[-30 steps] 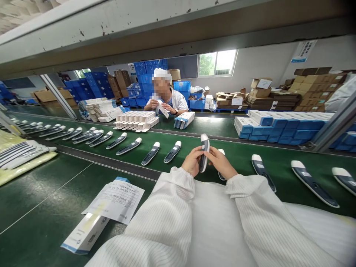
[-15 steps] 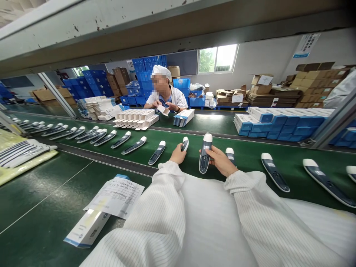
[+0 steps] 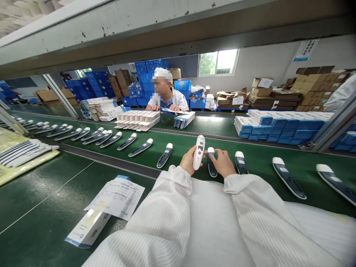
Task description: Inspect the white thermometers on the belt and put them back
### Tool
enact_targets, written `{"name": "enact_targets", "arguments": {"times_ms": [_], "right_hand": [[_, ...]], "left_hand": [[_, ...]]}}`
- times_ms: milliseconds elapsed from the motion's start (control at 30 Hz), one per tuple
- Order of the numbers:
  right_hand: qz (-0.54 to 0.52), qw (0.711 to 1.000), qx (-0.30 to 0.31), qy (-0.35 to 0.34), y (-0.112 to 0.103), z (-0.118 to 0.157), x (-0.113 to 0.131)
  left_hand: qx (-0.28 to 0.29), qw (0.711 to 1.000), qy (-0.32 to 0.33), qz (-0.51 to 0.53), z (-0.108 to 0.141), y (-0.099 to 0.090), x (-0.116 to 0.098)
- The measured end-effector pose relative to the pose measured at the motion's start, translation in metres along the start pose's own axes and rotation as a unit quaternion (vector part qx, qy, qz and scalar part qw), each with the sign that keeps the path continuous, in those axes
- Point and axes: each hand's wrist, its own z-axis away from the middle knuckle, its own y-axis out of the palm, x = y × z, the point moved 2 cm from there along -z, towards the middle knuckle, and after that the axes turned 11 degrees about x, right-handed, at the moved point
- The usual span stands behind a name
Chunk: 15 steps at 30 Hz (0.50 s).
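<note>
My left hand (image 3: pixel 189 160) grips a white handheld thermometer (image 3: pixel 198 152) upright above the green conveyor belt (image 3: pixel 256 146), its display side facing me. Just to the right, my right hand (image 3: pixel 222 164) has its fingers over a dark-faced, white-tipped thermometer (image 3: pixel 212 166) lying on the belt. Its lower part is partly hidden by those fingers. Similar thermometers lie in a slanted row along the belt on both sides, including one (image 3: pixel 164 155) to the left and one (image 3: pixel 241 162) to the right. My white striped sleeves (image 3: pixel 172 207) cover both forearms.
A printed sheet (image 3: pixel 118 198) and a white-and-blue box (image 3: pixel 87 228) lie on the near bench. Across the belt, a co-worker (image 3: pixel 165 92) handles a box, beside open white cartons (image 3: pixel 137 120). Blue-and-white boxes (image 3: pixel 278 126) are stacked at right. A grey metal rail (image 3: pixel 111 40) crosses overhead.
My left hand has moved off the belt and now holds a thermometer upright, white side showing. The dark-faced thermometer held upright earlier now lies on the belt under my right hand.
</note>
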Motion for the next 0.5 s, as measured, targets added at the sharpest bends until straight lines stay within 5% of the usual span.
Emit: {"name": "enact_targets", "arguments": {"times_ms": [67, 167, 300, 367, 467, 500], "right_hand": [[-0.11, 0.993, 0.024, -0.028, 0.0, 0.004, 0.011], [-0.318, 0.937, 0.129, -0.067, 0.005, 0.008, 0.025], [-0.435, 0.881, 0.174, -0.059, 0.005, 0.011, 0.027], [-0.453, 0.87, 0.187, -0.053, 0.001, 0.011, 0.025], [-0.464, 0.861, 0.198, -0.056, -0.002, 0.011, 0.023], [-0.465, 0.861, 0.199, -0.058, -0.003, 0.011, 0.023]], "left_hand": [[0.004, 1.0, 0.014, -0.007, -0.001, 0.002, 0.004], [0.017, 0.999, 0.051, -0.003, -0.004, 0.004, 0.007], [0.01, 0.991, 0.069, -0.114, -0.005, -0.004, -0.006], [-0.059, 0.953, 0.097, -0.281, -0.003, -0.019, -0.021], [-0.203, 0.839, 0.104, -0.495, 0.004, -0.047, -0.043], [-0.226, 0.821, 0.081, -0.518, 0.005, -0.056, -0.046]]}}
